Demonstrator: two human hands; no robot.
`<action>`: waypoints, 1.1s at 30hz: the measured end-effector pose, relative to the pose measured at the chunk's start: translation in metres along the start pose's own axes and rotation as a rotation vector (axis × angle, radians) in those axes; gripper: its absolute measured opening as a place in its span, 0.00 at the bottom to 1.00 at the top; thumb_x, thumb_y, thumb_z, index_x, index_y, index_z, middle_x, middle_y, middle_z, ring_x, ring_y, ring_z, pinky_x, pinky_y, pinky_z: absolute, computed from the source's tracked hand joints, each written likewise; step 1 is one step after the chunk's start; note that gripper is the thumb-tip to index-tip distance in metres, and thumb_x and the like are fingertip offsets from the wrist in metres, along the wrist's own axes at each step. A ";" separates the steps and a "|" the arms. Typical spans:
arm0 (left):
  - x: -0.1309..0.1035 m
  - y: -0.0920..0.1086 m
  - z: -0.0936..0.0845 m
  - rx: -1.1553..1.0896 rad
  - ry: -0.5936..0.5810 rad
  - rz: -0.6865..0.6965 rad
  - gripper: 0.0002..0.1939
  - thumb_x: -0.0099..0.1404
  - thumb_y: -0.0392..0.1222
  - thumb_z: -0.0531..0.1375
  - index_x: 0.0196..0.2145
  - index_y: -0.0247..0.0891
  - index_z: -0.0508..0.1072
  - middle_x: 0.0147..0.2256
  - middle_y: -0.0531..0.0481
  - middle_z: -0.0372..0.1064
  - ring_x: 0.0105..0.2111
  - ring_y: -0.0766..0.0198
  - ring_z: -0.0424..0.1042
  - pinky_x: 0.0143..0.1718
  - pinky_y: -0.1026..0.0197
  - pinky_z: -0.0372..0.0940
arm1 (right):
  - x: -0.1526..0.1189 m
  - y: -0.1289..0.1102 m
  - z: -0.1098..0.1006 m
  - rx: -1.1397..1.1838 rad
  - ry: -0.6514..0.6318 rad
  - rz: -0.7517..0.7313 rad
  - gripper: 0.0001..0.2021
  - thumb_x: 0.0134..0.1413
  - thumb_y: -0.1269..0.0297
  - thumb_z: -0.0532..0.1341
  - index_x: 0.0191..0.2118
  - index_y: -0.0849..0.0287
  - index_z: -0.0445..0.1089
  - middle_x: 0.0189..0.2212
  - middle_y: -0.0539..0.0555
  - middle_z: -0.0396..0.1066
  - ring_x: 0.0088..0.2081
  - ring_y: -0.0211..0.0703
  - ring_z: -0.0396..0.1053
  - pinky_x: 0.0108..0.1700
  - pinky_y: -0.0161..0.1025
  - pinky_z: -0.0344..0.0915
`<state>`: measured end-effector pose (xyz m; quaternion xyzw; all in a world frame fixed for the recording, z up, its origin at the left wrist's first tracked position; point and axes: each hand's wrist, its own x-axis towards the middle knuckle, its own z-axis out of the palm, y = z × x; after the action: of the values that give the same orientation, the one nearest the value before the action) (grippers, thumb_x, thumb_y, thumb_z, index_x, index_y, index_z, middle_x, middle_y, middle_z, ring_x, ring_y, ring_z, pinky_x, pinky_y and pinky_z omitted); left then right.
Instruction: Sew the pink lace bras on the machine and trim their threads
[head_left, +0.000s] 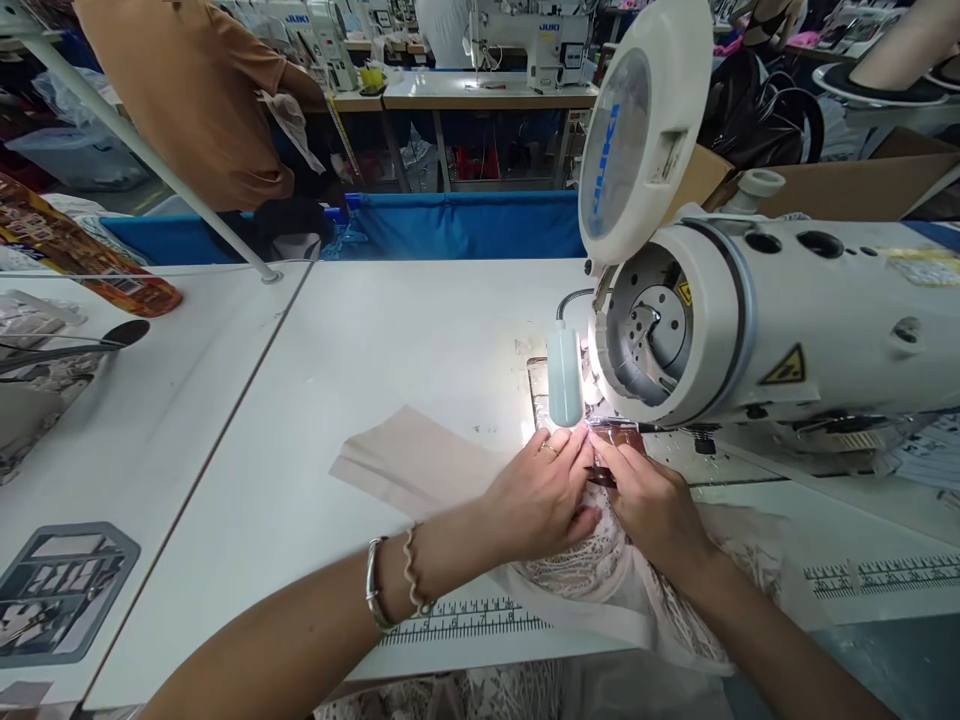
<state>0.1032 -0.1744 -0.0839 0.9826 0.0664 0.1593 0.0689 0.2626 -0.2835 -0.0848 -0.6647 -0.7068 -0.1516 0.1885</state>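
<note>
My left hand (540, 495) is at the sewing area, its fingers pressed together on the edge of a pale pink lace fabric (581, 555). Close beside it, my right hand (652, 505) pinches the same fabric, fingertips nearly meeting the left ones. The white sewing machine (780, 320) reaches in from the right, its round end cover (645, 120) swung up. Its needle and presser foot are mostly hidden behind my fingers and a small lamp (564, 375). A sheer pale cloth strip (420, 462) spreads left from under my left hand, and gathered lace hangs over the table's front edge.
A printed ruler strip (480, 620) runs along the white table (360, 340). At left are a bottle (142, 290), a dark oval-ended tool (126, 333) and a grey-framed cutout (67, 595). Behind the blue cloth barrier (472, 225), a person in an orange shirt (180, 100) works.
</note>
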 end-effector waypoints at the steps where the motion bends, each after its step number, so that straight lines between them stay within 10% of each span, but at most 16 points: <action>1: -0.001 0.000 0.000 0.000 0.001 -0.007 0.32 0.73 0.51 0.51 0.61 0.18 0.63 0.61 0.28 0.64 0.57 0.44 0.66 0.59 0.46 0.61 | -0.001 0.000 0.001 -0.003 -0.004 0.005 0.20 0.64 0.80 0.49 0.55 0.67 0.71 0.37 0.57 0.79 0.35 0.44 0.77 0.39 0.37 0.73; 15: -0.003 0.000 -0.003 0.132 -0.019 -0.049 0.35 0.74 0.56 0.48 0.62 0.20 0.63 0.62 0.27 0.63 0.59 0.42 0.66 0.60 0.44 0.56 | 0.001 0.003 0.005 -0.056 -0.085 0.058 0.29 0.54 0.83 0.50 0.59 0.62 0.70 0.36 0.57 0.79 0.34 0.46 0.77 0.37 0.37 0.75; 24: -0.004 0.004 -0.007 0.211 -0.009 0.120 0.22 0.77 0.42 0.49 0.54 0.21 0.71 0.54 0.31 0.71 0.56 0.46 0.70 0.59 0.47 0.62 | 0.006 0.009 -0.001 0.035 -0.101 0.187 0.11 0.56 0.75 0.53 0.42 0.61 0.70 0.23 0.52 0.72 0.20 0.45 0.70 0.22 0.38 0.63; 33: -0.007 0.003 -0.013 0.102 -0.113 0.121 0.16 0.70 0.34 0.57 0.54 0.28 0.71 0.60 0.30 0.63 0.63 0.35 0.62 0.61 0.35 0.62 | 0.005 0.016 -0.009 0.133 -0.119 0.073 0.27 0.50 0.82 0.48 0.53 0.57 0.71 0.47 0.57 0.76 0.43 0.45 0.77 0.39 0.36 0.72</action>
<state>0.0928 -0.1774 -0.0732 0.9944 0.0110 0.1038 0.0129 0.2790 -0.2822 -0.0748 -0.6840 -0.7005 -0.0578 0.1953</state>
